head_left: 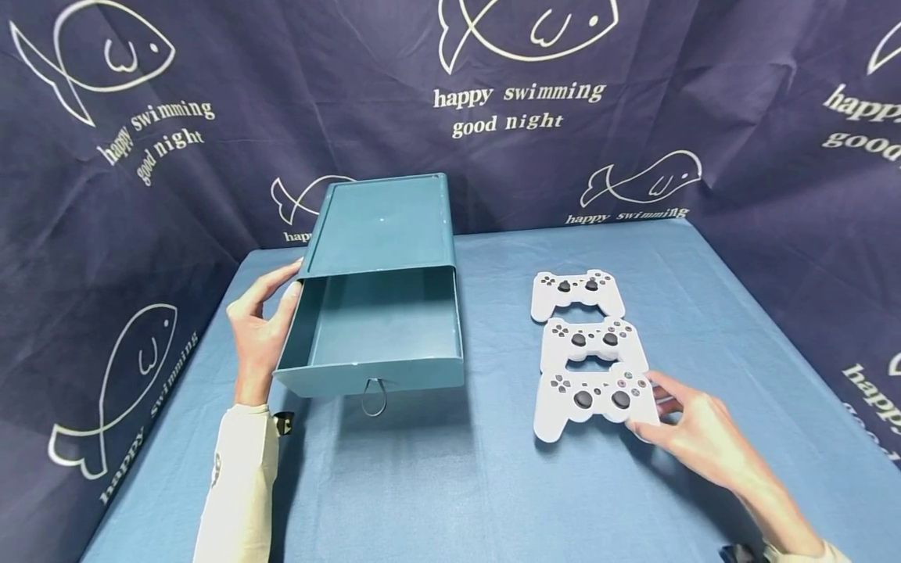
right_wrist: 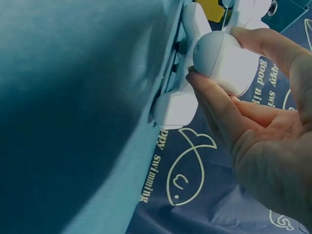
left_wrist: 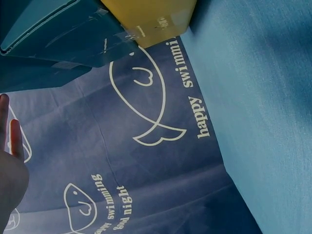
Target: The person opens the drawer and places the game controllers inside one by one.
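Three white game controllers form a column on the right in the head view. My right hand (head_left: 704,438) pinches the right handle of the nearest controller (head_left: 598,399) between thumb and fingers. That controller is tilted slightly above the table and overlaps the lower edge of the middle controller (head_left: 594,340). Behind them lies the far controller (head_left: 577,293). A teal box (head_left: 383,223) stands left of centre, its drawer (head_left: 373,375) pulled out towards me with nothing inside. Thumb and fingers extended, my left hand (head_left: 260,324) touches the box's left side.
Under the teal box, the left wrist view shows a yellow block (left_wrist: 156,19). A wire ring (head_left: 375,399) hangs from the drawer front. Blue cloth covers the table (head_left: 436,485). Dark fabric walls (head_left: 507,172) with fish prints enclose its back and sides.
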A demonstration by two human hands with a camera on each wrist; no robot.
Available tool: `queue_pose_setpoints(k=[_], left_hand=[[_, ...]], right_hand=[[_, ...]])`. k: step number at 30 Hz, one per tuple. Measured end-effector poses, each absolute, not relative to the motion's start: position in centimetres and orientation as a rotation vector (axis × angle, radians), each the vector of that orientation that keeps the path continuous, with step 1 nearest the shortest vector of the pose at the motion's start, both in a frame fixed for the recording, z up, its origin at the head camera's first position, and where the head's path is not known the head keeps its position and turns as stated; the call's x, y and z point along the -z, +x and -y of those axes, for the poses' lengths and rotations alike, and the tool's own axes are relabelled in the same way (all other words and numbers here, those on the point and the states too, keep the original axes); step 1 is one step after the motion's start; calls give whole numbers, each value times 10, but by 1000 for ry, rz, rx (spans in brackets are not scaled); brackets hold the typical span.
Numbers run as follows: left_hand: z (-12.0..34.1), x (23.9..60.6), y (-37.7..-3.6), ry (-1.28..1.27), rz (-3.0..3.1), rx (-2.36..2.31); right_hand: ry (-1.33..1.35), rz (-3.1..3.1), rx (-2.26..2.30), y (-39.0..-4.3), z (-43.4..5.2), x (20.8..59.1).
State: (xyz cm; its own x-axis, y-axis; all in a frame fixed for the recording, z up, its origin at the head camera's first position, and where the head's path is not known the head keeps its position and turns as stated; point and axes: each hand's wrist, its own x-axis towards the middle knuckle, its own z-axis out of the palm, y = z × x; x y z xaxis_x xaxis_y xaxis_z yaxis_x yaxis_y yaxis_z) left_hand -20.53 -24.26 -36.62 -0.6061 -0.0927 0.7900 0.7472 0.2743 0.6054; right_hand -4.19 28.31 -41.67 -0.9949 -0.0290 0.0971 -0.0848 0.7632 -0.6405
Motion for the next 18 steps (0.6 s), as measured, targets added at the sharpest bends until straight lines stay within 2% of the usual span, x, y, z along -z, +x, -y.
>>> queue_pose_setpoints(k=[18], left_hand=[[244,365,-205,-585,1804,1437]], right_hand=[[257,2741,-1040,-60,-273,382]])
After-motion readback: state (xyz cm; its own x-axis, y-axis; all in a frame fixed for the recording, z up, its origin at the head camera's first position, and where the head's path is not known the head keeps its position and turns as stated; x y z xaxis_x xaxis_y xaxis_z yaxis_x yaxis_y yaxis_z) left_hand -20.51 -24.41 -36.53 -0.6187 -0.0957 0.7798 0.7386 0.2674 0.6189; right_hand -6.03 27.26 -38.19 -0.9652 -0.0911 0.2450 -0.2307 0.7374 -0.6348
